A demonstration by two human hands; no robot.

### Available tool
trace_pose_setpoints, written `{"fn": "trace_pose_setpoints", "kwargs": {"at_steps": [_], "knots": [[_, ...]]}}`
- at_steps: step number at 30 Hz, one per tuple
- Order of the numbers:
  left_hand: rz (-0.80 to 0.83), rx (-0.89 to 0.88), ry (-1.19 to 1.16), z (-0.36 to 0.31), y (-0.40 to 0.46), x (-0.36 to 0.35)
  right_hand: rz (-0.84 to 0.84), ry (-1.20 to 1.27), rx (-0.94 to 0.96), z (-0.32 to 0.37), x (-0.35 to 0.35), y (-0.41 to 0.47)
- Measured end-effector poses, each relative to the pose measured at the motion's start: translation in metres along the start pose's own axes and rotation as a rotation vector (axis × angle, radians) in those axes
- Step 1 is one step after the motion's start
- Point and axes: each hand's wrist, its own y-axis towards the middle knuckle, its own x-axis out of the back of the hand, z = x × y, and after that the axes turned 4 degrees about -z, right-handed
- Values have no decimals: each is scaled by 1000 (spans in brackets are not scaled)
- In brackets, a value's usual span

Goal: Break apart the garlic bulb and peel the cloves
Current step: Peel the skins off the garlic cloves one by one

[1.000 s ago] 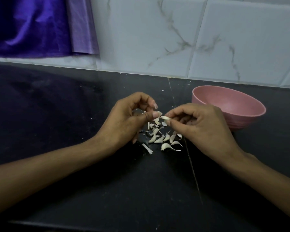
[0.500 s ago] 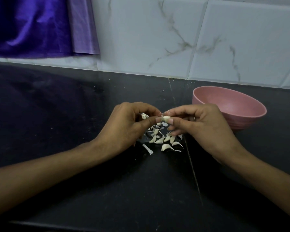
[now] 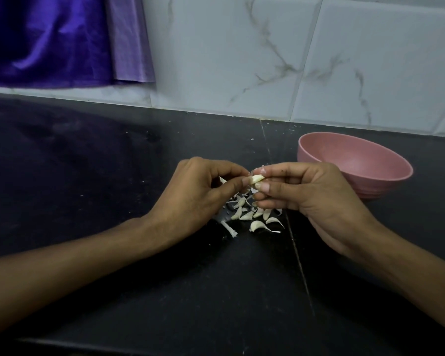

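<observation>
between both hands (image 3: 265, 199), one garlic clove (image 3: 257, 179)

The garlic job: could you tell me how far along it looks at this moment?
Done: the bulb is already apart, as loose cloves and skins on the black counter. In hand: the left hand and right hand pinch one clove. Left: the pile; the pink bowl's visible inside looks empty.

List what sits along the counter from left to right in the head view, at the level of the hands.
left hand → garlic clove pinched between both hands → right hand → pink bowl. The loose pile of cloves and skins lies below the hands, so its place is left out.
</observation>
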Motion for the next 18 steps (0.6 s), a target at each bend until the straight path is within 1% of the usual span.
{"fn": "trace_pose_setpoints", "kwargs": {"at_steps": [12, 18], "knots": [[-1, -126, 132, 4, 1, 0, 14, 4, -26, -2, -2, -1], [2, -139, 164, 4, -1, 0, 25, -4, -19, -1, -3, -1]]}}
